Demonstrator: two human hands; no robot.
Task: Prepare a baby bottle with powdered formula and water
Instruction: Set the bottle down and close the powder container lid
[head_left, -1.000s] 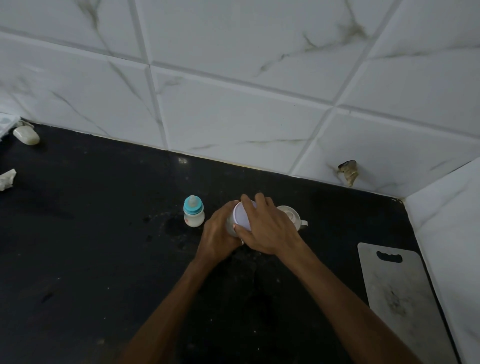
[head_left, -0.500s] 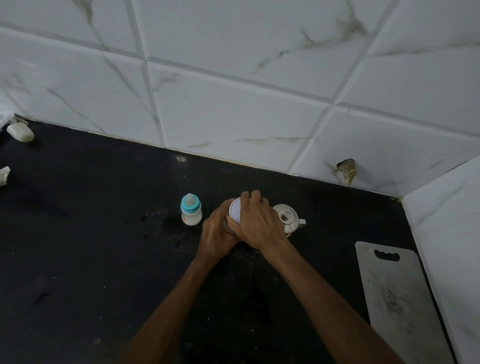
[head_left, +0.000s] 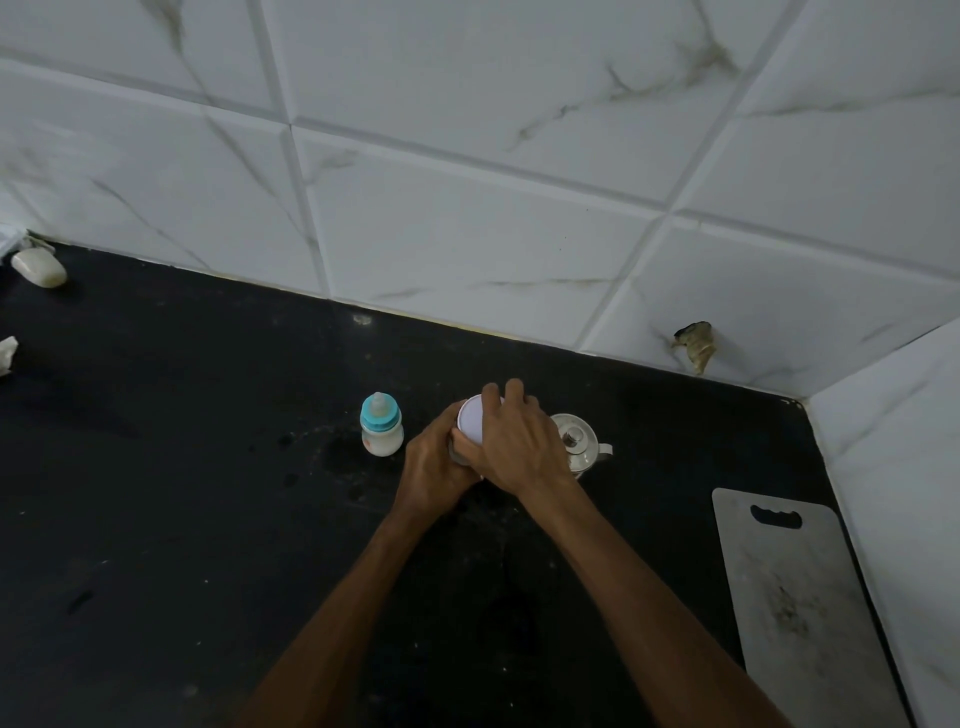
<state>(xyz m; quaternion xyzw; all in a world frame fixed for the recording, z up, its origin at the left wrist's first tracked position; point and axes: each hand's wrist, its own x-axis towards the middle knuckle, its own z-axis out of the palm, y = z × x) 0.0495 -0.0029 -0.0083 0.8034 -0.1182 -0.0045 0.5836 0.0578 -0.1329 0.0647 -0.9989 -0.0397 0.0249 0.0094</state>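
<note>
Since a second ago, our right hand has turned over the white lid of the formula tin, fingers wrapping its far rim; our left hand clasps the tin's side. At nine o'clock of the tin, the baby bottle stands upright on the black counter, teat up. A steel kettle sits at three o'clock.

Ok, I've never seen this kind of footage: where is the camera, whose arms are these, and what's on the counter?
There is one view, from a camera on the person's head, looking down at their own bare arms. No machine is present. The left hand grips a tin's side; the right hand covers its white lid. On the black counter stand a baby bottle and a small lidded pot. A cutting board lies at right.
</note>
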